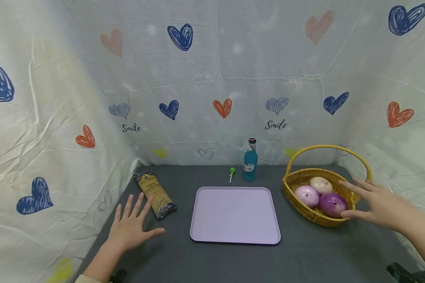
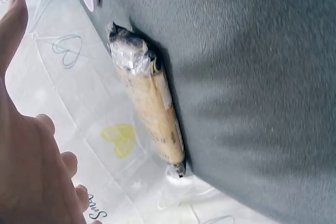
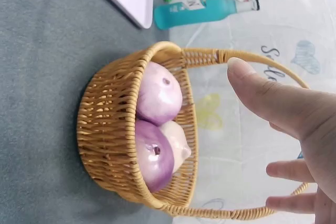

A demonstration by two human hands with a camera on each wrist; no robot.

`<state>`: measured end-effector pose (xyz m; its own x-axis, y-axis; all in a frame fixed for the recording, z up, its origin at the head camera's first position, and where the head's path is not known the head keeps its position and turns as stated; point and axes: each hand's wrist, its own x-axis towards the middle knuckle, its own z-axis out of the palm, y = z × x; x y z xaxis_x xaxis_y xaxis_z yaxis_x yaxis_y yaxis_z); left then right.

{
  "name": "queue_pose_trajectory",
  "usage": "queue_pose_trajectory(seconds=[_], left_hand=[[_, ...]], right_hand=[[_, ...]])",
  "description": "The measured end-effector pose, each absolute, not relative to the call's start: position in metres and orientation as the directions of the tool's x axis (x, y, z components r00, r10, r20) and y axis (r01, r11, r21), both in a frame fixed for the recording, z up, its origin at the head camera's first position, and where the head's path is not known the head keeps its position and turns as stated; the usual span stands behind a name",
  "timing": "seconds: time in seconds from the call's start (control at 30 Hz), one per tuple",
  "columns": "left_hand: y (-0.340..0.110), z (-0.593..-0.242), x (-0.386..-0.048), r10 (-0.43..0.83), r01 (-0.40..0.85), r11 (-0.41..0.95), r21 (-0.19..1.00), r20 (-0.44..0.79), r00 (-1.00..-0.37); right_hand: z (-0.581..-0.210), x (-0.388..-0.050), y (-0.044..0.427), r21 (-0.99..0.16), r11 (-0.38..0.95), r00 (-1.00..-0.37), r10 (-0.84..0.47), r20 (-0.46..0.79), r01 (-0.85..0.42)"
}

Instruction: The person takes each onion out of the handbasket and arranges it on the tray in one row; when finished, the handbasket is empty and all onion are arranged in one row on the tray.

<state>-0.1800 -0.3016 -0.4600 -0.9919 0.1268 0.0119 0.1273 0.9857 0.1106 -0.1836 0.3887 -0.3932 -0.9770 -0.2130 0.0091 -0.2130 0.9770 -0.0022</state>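
My left hand (image 1: 130, 228), fingers spread and straight, hovers at the near left beside a long yellow-brown packet (image 1: 156, 194) with dark, shiny ends. Nothing is in that hand, and the left wrist view shows the packet (image 2: 152, 108) apart from it. On the right, my other hand (image 1: 379, 200) reaches over the near right side of a yellow wicker basket (image 1: 304, 212), its fingers extended and holding nothing. Three shiny onions lie in the basket: a pale one (image 1: 320, 184), a light purple one (image 1: 307, 195) and a dark purple one (image 1: 333, 204). The basket's handle (image 3: 244, 56) stands upright.
A lilac rectangular tray (image 1: 235, 216) lies mid-table. Behind it are a green lollipop (image 1: 231, 171) and an upright blue bottle (image 1: 250, 161) with a dark cap. A white curtain (image 1: 212, 70) printed with hearts encloses the back and sides of the dark grey table (image 1: 212, 263).
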Motion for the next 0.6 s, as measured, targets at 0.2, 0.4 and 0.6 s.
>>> queue_pose_trajectory(seconds=[0.2, 0.4, 0.6], left_hand=[[-0.293, -0.468, -0.184, 0.142, 0.141, 0.977, 0.161, 0.002, -0.990], [-0.285, -0.476, -0.184, 0.157, 0.153, 0.965, 0.212, 0.000, -0.988], [-0.278, -0.484, -0.188, 0.175, 0.175, 0.954, 0.242, 0.021, -0.984]], right_hand=[[-0.393, -0.187, 0.386, -0.062, 0.967, -0.969, -0.247, 0.029, -0.248], [-0.392, -0.194, 0.386, -0.135, 0.938, -0.948, -0.314, 0.060, -0.319], [-0.394, -0.201, 0.385, -0.195, 0.916, -0.937, -0.344, 0.066, -0.350]])
